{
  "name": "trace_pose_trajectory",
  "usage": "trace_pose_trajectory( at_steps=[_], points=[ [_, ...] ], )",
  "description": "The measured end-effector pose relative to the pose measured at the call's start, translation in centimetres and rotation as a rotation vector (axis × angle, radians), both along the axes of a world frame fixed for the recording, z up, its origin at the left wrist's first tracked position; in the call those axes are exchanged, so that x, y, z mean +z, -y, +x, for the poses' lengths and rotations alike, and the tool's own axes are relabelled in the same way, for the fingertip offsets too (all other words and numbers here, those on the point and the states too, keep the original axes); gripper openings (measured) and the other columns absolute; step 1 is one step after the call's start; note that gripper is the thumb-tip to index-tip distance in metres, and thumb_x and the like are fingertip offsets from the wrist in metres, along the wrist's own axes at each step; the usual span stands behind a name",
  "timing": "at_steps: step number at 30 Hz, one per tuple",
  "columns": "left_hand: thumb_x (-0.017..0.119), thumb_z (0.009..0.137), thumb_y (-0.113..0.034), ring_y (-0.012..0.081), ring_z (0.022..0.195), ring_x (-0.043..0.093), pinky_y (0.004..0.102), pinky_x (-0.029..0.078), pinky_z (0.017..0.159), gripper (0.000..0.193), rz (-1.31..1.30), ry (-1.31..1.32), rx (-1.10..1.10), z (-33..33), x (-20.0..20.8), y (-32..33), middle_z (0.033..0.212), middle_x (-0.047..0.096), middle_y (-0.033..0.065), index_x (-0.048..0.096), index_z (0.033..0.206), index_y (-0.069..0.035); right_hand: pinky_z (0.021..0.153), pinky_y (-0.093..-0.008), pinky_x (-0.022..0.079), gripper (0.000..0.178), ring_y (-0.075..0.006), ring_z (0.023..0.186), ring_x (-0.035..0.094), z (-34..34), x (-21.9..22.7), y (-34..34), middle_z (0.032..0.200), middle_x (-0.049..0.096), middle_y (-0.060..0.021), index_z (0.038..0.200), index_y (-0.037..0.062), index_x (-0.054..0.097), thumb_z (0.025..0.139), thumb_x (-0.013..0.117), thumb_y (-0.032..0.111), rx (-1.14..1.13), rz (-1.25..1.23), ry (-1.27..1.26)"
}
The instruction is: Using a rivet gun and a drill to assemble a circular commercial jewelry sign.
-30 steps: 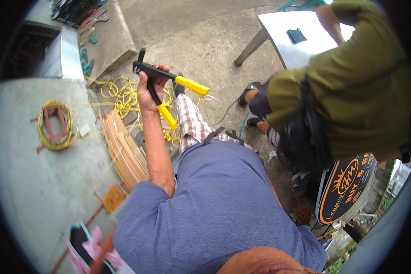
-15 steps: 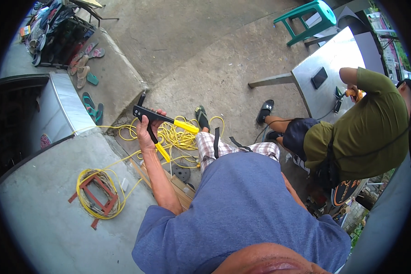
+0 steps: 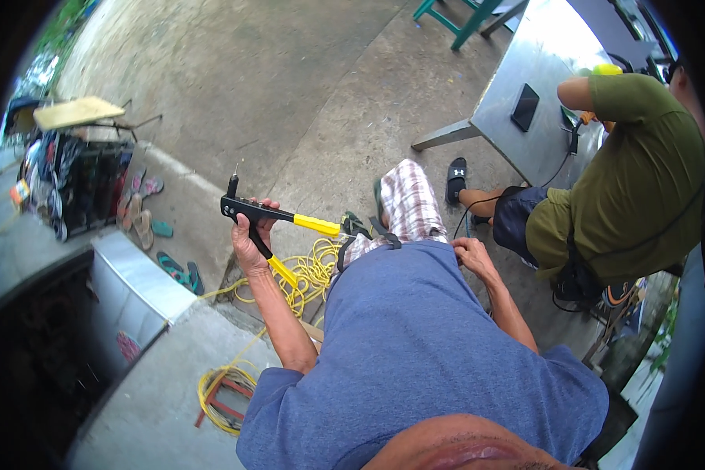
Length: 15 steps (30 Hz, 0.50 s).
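Left hand [image 3: 249, 249]: raised out to your left, closed around the black body of the riveter [image 3: 243, 208]. Your thumb lies on the near side, and your fingertips show at the far side of the body. The tool's head sits just beyond your grip, its nose pointing away from you, with a thin metal pin [image 3: 236, 168] standing out of the tip. The handles spread in a V: the upper yellow grip [image 3: 316, 225] runs off to the right of your hand, the lower yellow grip [image 3: 283, 270] slants down beside your wrist, apart from it.

Right hand [image 3: 470, 254]: beside your hip at the shirt hem, well apart from the riveter, fingers loosely bent; you cannot tell from this view whether it holds anything.

Surroundings: tangled yellow cord [image 3: 315, 274] on the ground, seen below the handles; table [image 3: 493, 117] ahead to your right, bearing a dark phone [image 3: 525, 107].
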<state>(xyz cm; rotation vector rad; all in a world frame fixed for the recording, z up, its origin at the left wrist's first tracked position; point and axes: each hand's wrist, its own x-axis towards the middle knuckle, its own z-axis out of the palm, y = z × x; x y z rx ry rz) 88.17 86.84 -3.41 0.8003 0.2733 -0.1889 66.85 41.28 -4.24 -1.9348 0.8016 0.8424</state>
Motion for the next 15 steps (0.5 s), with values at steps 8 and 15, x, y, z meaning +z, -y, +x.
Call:
trace_pose_trajectory(
  at_steps=[8,15],
  points=[
    [0.066,0.093,-0.034,0.0419,0.105,0.066,0.0493,0.057,0.092,0.052,0.06,0.023,-0.277,20.3,-0.7,12.1,0.115,0.064,0.0281,0.053,0.123,0.007,0.084,-0.041,0.052,0.03,-0.034,0.095,0.07,19.9,-1.8,1.5,0.097,0.07,-0.0234,0.109,-0.0015,0.069,0.089,0.053,0.015,-0.163,-0.116,0.572],
    [0.064,0.095,-0.033,0.0441,0.107,0.064,0.0521,0.055,0.095,0.052,-0.004,0.056,-0.519,37.0,0.9,23.2,0.115,0.062,0.0295,0.051,0.123,0.009,0.088,-0.0379,0.054,0.031,-0.0315,0.098,0.07,35.0,1.2,6.6,0.102,0.072,-0.0202,0.113,-0.0035,0.066,0.092,0.052,0.013,-0.36,-0.061,0.633]
  ],
)
